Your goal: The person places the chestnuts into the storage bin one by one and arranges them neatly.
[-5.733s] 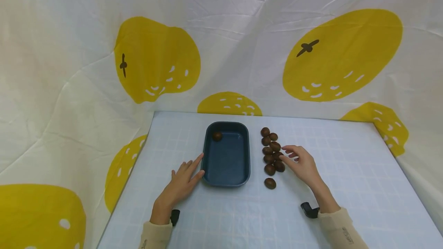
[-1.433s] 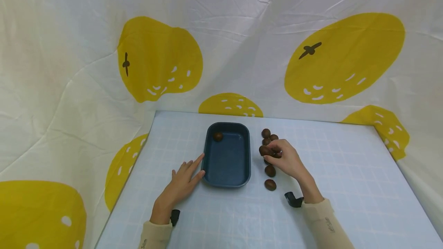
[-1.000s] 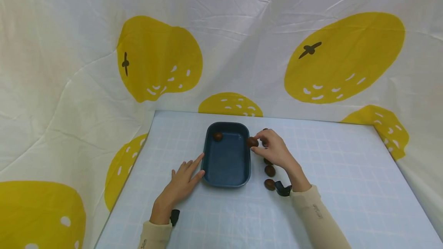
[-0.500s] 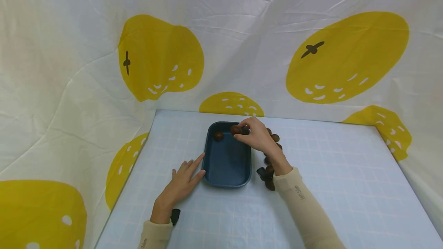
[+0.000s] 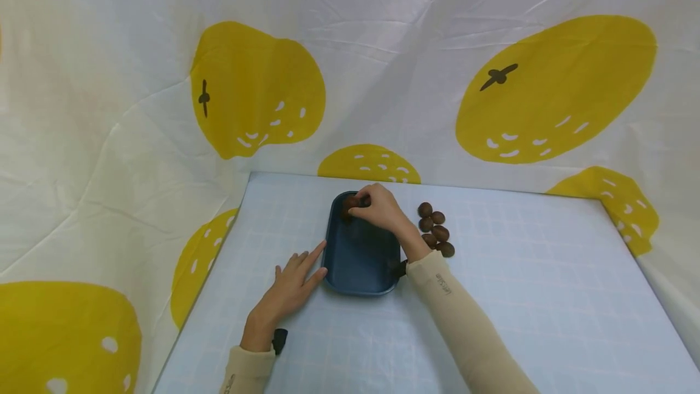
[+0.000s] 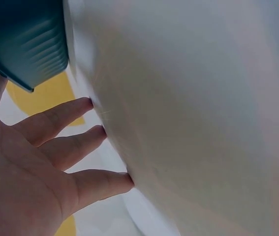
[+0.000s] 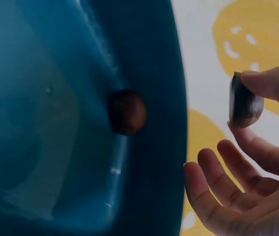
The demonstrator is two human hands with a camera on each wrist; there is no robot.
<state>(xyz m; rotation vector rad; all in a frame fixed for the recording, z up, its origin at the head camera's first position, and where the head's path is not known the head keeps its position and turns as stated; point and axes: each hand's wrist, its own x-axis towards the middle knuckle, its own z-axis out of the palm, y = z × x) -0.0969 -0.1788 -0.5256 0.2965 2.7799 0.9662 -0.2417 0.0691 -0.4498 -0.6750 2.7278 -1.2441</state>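
A dark blue rectangular tray (image 5: pixel 361 263) stands in front of me. My right hand (image 5: pixel 384 210) is over its far end, pinching a brown chestnut (image 7: pixel 246 103) between thumb and a fingertip; the other fingers are loosely bent. Another chestnut (image 7: pixel 128 112) lies inside the tray against the wall, largely covered by the held one in the head view. With fingers spread, my left hand (image 5: pixel 287 290) rests at the tray's left side, fingertips at the rim. In the left wrist view, several of its fingertips meet the tabletop.
Several loose chestnuts (image 5: pixel 440 233) lie in a cluster right of the tray; my right forearm and sleeve (image 5: pixel 459 309) hide the nearer ones. A pale checked cloth (image 5: pixel 547 297) covers the table. Behind hangs a white curtain (image 5: pixel 394 90) with yellow fruit prints.
My right hand picked a chestnut from the cluster and carried it left over the tray's rim to the far left corner, near the chestnut inside. My left hand stays at the tray's side.
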